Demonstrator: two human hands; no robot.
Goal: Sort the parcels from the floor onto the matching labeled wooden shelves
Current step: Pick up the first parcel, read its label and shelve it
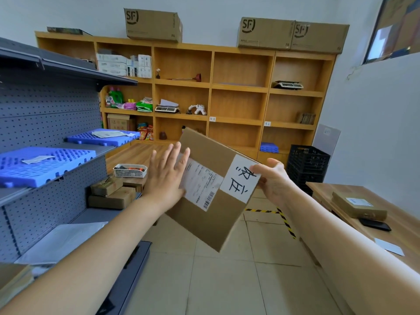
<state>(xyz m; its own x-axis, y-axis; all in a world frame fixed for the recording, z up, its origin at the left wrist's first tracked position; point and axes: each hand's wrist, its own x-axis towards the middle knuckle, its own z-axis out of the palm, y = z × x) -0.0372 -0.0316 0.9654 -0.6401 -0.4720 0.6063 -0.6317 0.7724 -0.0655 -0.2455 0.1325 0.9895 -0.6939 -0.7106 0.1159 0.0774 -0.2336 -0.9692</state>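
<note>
Parcel (218, 189) tilted, right hand (271, 178) gripping, left hand (167, 171) flat

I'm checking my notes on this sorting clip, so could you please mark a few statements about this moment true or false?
1. The right hand grips the cardboard parcel at its edge. True.
2. The left hand is closed in a fist. False: its fingers are spread flat against the parcel.
3. The parcel carries a handwritten white label. True.
4. The parcel rests on the wooden shelves. False: it is held in the air, above the floor.
</note>
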